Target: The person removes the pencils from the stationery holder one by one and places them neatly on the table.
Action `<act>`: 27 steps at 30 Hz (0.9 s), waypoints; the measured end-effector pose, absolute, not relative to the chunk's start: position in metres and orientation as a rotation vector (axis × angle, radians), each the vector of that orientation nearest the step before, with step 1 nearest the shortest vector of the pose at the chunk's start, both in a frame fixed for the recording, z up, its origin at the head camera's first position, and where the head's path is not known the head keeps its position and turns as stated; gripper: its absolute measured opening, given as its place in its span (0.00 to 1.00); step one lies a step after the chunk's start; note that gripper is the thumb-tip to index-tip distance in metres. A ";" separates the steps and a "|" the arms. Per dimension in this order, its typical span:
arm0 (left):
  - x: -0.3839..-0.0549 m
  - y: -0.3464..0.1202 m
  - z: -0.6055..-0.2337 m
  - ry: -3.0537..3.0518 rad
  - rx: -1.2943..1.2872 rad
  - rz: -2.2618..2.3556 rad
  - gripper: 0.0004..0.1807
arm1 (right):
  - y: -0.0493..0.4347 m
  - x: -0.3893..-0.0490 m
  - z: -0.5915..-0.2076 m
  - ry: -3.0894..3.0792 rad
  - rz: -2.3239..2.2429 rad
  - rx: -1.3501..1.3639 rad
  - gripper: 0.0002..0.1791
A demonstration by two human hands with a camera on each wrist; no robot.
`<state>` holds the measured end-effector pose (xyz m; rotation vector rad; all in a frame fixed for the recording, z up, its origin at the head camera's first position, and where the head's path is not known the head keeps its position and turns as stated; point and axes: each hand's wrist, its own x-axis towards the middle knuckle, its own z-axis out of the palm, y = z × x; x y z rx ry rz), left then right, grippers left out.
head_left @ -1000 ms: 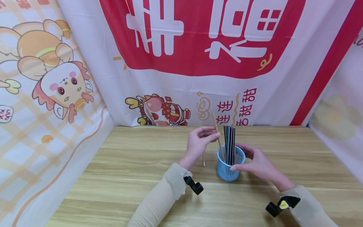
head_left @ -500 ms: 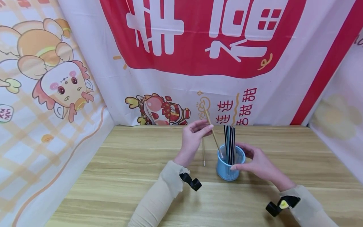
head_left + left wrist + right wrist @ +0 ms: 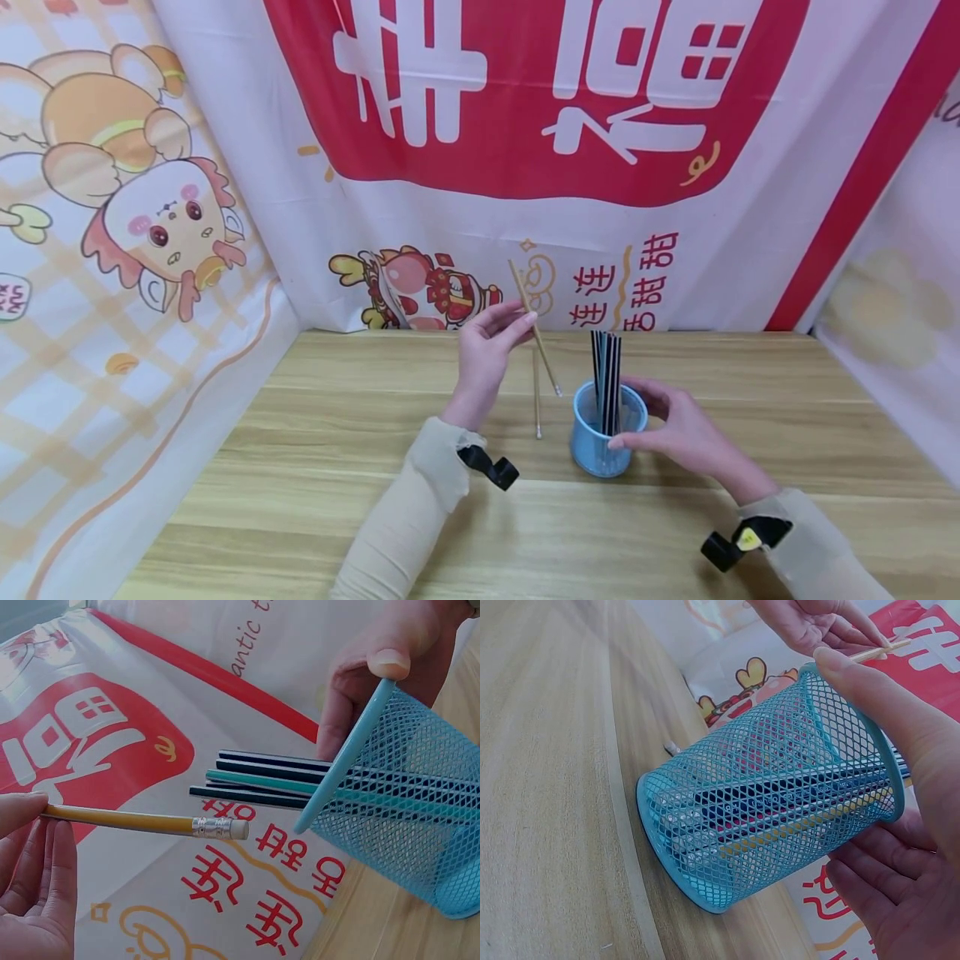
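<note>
My left hand [image 3: 480,354] pinches a yellow pencil [image 3: 142,820] between thumb and fingertips. The pencil slants above the table, its white eraser end down and to the right, outside the cup. With thumb and fingers around its rim, my right hand [image 3: 686,433] holds a light blue mesh pen cup [image 3: 597,460], which stands on the table. Inside lean several black pencils [image 3: 262,766] and a teal one [image 3: 262,780]; a yellow one shows through the mesh in the right wrist view. A second yellow pencil [image 3: 537,404] lies on the table left of the cup.
The wood-grain table [image 3: 300,500] ends at the back against a white and red printed cloth [image 3: 480,167]. More printed cloth [image 3: 150,400] walls the left side, and a pale cloth [image 3: 892,333] the right. Both wrists wear black straps with camera mounts.
My left hand has drawn the yellow pencil up and leftward out of the cup; its eraser end was inside before. My right hand and the cup stay in place.
</note>
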<state>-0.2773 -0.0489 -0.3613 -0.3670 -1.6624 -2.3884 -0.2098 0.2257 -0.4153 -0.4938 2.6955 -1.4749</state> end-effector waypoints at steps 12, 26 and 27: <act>-0.283 -0.065 -0.362 -1.691 -0.353 -2.306 0.18 | 0.226 -0.211 -0.417 2.691 -1.482 -0.481 0.51; -0.290 -0.075 -0.373 -1.806 -0.305 -2.295 0.19 | 0.226 -0.209 -0.415 2.668 -1.506 -0.491 0.48; -0.291 -0.075 -0.374 -1.816 -0.298 -2.293 0.18 | 0.226 -0.209 -0.416 2.669 -1.504 -0.488 0.49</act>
